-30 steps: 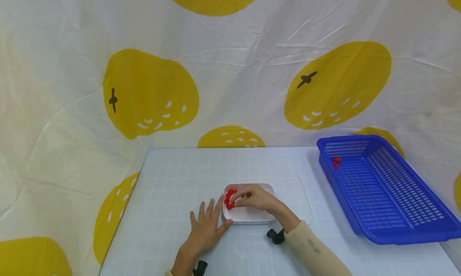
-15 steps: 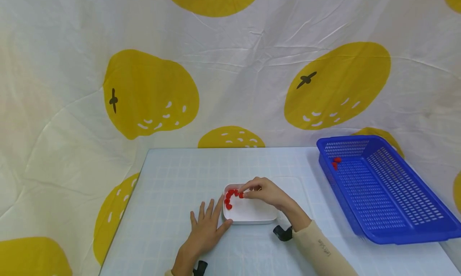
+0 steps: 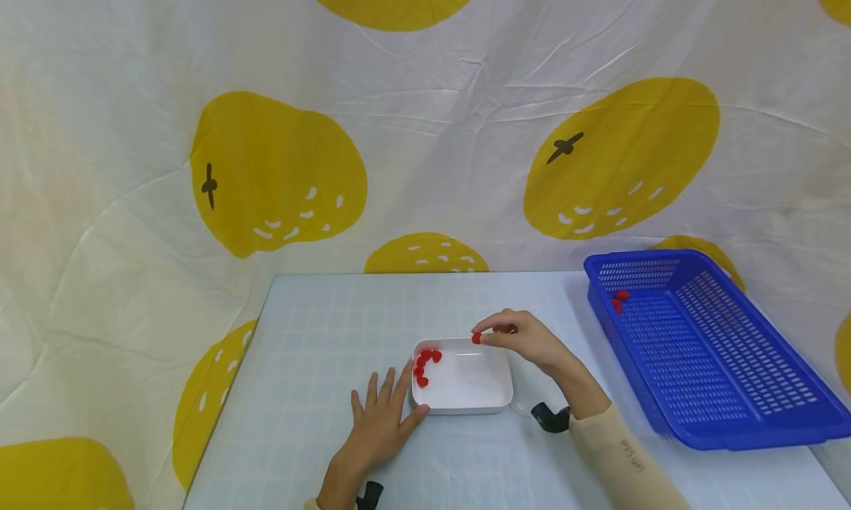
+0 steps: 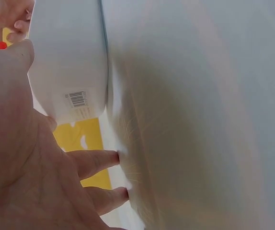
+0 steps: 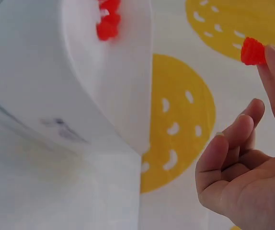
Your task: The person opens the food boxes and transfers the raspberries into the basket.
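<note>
Between thumb and forefinger my right hand point(image 3: 528, 340) pinches a red toy raspberry point(image 5: 253, 51), raised over the far right rim of a white rectangular dish point(image 3: 468, 388). Several more red raspberries point(image 3: 422, 371) lie in a curved row along the dish's left end. My left hand point(image 3: 379, 429) lies spread on the table, its thumb and forefinger against the dish's left side. In the left wrist view a barcode label point(image 4: 77, 99) shows on the dish's outer wall.
A blue perforated basket point(image 3: 718, 362) stands at the right of the table point(image 3: 319, 332), with a few red pieces point(image 3: 620, 300) in its far left corner. A thin transparent item point(image 3: 524, 403) lies beside the dish. A fruit-printed cloth point(image 3: 439, 126) hangs behind.
My right hand has risen from the dish's left end toward its far right rim, carrying one raspberry away from the row. My left hand has stayed in place.
</note>
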`<state>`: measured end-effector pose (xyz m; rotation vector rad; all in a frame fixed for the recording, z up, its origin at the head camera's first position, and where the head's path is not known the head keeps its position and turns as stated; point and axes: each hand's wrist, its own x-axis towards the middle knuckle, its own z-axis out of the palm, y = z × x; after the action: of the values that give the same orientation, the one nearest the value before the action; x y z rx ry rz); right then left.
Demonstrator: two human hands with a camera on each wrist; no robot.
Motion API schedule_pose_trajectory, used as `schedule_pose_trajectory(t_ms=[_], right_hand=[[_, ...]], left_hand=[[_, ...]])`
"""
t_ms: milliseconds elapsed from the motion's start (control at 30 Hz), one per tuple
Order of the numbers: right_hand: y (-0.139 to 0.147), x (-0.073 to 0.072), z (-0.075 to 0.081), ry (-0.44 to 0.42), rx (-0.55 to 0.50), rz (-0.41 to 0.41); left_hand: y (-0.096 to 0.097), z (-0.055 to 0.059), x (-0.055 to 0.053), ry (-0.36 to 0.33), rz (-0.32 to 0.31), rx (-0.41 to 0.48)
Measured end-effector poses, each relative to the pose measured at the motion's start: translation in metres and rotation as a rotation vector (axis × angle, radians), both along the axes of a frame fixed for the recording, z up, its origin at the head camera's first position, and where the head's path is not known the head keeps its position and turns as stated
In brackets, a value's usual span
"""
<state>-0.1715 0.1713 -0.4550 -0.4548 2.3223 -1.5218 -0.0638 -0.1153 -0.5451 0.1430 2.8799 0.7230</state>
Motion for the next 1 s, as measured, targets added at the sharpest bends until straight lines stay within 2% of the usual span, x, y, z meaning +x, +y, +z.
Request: schedule_pose_trajectory(t_ms=[267, 433, 600, 767, 1000], right_hand=[[0.023, -0.003, 0.013, 0.023, -0.023, -0.034], [0.039, -0.005, 0.022, 0.085, -0.035, -0.058], [0.059, -0.007, 0.040, 0.155, -0.030, -0.087], [0.083, -0.010, 0.056, 0.176, -0.022, -0.164], [0.128, -0.016, 0.067, 0.124, 0.013, -0.282]], left_hand=[[-0.002, 0.001, 0.001, 0.010, -0.004, 0.022], [-0.001, 0.000, 0.001, 0.006, -0.004, 0.021], [-0.001, 0.001, 0.000, -0.001, -0.005, 0.022], [-0.001, 0.002, 0.001, -0.001, -0.005, 0.022], [-0.001, 0.002, 0.001, 0.001, -0.006, 0.025]])
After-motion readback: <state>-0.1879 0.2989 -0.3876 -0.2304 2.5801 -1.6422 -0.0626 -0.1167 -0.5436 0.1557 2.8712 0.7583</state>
